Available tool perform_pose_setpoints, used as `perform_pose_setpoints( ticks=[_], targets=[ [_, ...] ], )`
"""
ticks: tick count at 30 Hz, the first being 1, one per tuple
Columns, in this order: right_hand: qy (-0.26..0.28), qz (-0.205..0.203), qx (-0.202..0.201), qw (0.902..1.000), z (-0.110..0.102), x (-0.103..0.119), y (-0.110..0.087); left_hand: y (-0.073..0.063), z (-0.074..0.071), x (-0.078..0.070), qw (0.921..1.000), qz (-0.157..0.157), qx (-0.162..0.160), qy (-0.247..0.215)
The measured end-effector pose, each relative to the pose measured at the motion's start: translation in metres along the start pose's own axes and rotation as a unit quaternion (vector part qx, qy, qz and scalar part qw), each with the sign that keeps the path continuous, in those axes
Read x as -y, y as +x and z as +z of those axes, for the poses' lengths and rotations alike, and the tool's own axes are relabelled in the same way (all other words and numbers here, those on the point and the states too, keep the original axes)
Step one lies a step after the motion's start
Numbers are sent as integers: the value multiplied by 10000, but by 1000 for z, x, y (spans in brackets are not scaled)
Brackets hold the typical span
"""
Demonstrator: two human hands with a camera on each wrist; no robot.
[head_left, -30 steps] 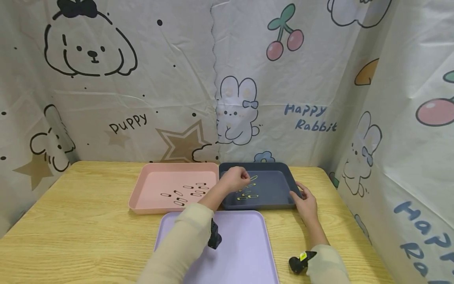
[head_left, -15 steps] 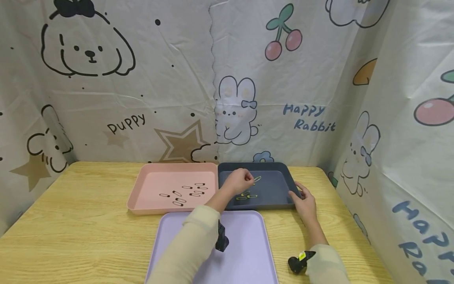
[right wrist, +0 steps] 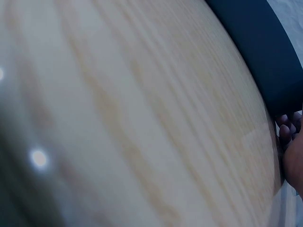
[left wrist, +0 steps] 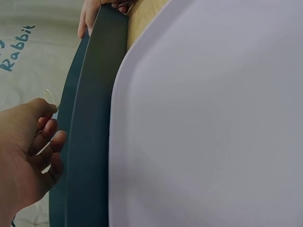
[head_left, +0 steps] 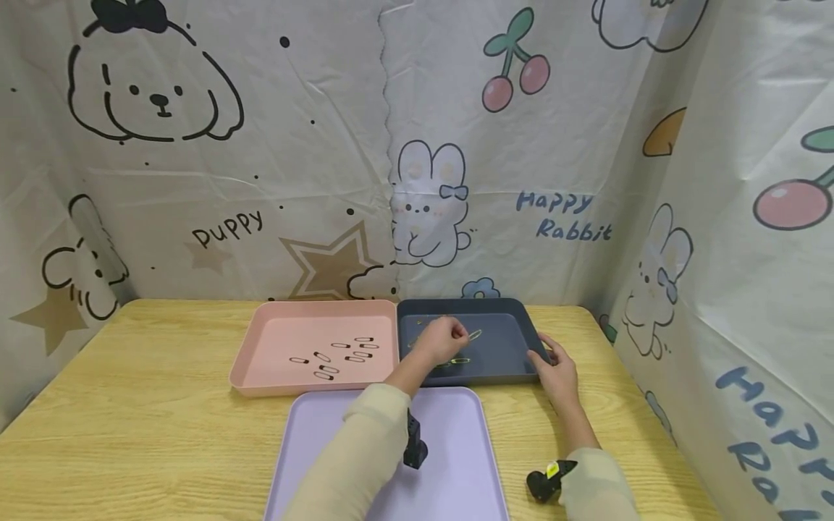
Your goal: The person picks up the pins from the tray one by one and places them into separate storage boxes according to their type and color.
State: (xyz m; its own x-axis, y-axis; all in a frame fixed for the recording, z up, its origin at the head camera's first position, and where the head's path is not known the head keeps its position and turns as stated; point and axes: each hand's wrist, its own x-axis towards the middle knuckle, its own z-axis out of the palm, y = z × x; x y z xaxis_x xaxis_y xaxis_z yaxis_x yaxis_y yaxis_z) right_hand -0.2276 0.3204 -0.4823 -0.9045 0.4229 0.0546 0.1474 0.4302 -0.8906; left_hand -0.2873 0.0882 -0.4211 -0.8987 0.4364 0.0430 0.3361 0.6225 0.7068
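My left hand (head_left: 443, 340) is over the dark blue tray (head_left: 502, 340), pinching a gold safety pin (head_left: 475, 335) between thumb and forefinger. In the left wrist view the pin's thin loop (left wrist: 49, 96) sticks up past the thumb, and the other fingers curl loosely. Another gold safety pin (head_left: 460, 360) lies on the tray floor just below the hand. More gold pins are partly hidden behind the hand and wrist. At the tray's right side my right hand (head_left: 557, 369) grips the rim, thumb on the near side; the right wrist view catches only part of its fingers (right wrist: 285, 132).
A pink tray (head_left: 244, 362) holding several black safety pins (head_left: 322, 357) adjoins the blue tray on its left. Nearer me, a lilac tray (head_left: 456, 449) lies below my left forearm. Wooden tabletop (head_left: 143, 420) shows on both sides; a printed cloth (head_left: 313, 166) hangs behind.
My left hand has shifted slightly right and down over the blue tray, the gold safety pin moving along with it. My right hand keeps its grip on the rim.
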Motion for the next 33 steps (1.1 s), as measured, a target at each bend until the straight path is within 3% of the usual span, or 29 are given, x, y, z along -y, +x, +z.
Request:
perform_pose_setpoints(
  ticks=[10, 26, 33],
  targets=[
    [-5, -58, -47, 10000, 2, -4, 2, -1, 12, 7, 9999, 45, -110, -86],
    [-109, -131, -194, 9997, 1, -3, 3, 0, 20, 9, 9992, -56, -187, 355],
    [-74, -102, -96, 9999, 1, -4, 3, 0, 24, 10, 9996, -171, -201, 138]
  ],
)
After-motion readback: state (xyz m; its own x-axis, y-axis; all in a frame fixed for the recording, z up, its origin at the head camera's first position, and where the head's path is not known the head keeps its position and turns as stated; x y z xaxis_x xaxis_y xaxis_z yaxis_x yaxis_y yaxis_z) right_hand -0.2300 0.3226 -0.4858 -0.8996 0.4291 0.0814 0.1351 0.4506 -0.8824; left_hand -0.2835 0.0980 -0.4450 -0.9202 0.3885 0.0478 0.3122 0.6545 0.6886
